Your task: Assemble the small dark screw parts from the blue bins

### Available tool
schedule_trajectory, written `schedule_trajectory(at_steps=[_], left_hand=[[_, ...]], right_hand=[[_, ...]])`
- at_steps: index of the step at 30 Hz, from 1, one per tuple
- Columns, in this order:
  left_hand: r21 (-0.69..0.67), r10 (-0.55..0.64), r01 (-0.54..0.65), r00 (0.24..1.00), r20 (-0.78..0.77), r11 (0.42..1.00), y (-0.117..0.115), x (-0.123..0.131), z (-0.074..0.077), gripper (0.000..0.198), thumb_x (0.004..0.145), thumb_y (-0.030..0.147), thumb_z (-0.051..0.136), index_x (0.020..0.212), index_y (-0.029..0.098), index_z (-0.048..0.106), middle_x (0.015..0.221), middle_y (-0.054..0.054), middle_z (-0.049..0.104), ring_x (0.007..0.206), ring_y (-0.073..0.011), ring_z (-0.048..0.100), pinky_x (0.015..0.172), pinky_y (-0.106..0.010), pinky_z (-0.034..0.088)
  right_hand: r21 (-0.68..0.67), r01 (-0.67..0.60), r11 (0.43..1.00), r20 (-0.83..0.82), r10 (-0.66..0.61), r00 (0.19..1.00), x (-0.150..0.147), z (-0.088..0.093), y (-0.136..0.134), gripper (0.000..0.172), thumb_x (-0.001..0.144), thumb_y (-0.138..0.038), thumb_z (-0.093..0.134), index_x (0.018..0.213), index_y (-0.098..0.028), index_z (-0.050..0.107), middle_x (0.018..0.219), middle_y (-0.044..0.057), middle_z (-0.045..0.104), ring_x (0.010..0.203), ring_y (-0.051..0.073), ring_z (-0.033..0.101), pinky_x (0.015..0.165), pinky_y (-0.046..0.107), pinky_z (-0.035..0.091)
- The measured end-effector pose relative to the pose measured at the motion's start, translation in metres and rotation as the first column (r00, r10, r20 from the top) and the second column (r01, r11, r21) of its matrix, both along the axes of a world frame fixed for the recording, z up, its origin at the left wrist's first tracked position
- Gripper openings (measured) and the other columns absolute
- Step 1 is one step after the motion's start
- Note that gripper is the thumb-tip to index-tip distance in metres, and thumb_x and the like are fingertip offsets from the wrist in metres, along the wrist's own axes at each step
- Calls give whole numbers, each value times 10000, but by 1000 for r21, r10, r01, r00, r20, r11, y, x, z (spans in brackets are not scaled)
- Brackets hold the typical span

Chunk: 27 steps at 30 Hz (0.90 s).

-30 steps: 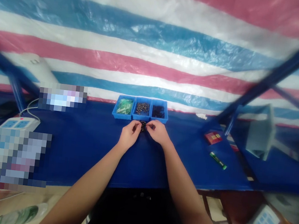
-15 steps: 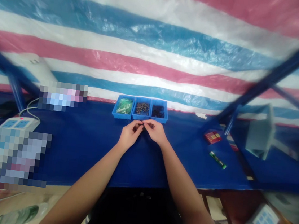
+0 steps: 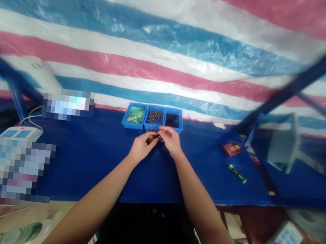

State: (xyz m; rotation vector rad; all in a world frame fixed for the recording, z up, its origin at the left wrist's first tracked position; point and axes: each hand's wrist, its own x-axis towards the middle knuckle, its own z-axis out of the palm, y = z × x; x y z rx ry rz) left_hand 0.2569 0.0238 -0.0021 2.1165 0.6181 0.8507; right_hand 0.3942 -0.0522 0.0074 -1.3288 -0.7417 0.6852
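My left hand (image 3: 142, 146) is closed in a pinch around a small dark piece (image 3: 157, 136), too small to make out further. Against its fingertips, my right hand (image 3: 171, 142) pinches at the same dark piece. Just beyond the hands stand three blue bins side by side. The left bin (image 3: 132, 126) holds green and clear pieces, the middle bin (image 3: 156, 108) small metallic parts, and the right bin (image 3: 176, 131) black parts. A few small parts seem to lie in front of the middle bin, partly hidden by my fingers.
On the blue table (image 3: 98, 161), a red box (image 3: 232, 149) and a green tube (image 3: 237, 174) lie to the right. A white power strip (image 3: 20, 133) with cables sits at the left. Blue frame bars (image 3: 301, 81) slope up on both sides, before a striped sheet (image 3: 171, 52).
My right fingers have lifted and parted slightly from the left fingertips, uncovering more of the dark piece. My left hand stays almost where it was.
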Motion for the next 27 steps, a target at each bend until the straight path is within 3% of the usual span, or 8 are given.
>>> schedule_trajectory(at_steps=[5,16,22,27], left_hand=[[-39,45,-45,999,1,998,-1,-1,2,297,844,439,617,1044,220,646,721,24,646,615,-123,599,666,-251,506],[-56,119,-119,993,1,991,-1,-2,5,245,897,425,541,995,214,620,750,9,680,648,-133,639,671,-249,500],[-61,109,-109,994,2,992,-1,-2,5,237,908,412,522,987,211,620,763,5,691,669,-139,650,693,-254,501],[-57,106,-107,994,-25,993,-1,-3,6,260,928,423,478,927,204,618,729,0,680,661,-148,648,686,-262,495]], right_hand=[[-19,21,1000,12,-21,1000,0,0,0,290,708,-408,728,884,-202,624,807,29,717,717,176,682,652,294,545],[-20,-64,998,9,64,998,-1,-1,0,305,692,-433,742,811,-188,607,742,25,703,663,172,690,627,291,548],[10,-86,996,-1,86,996,0,-1,0,302,688,-420,753,829,-184,629,752,23,705,645,163,681,642,299,561],[12,-99,995,52,98,994,1,-4,-1,293,697,-401,748,878,-183,676,833,46,720,735,177,691,729,323,573]])
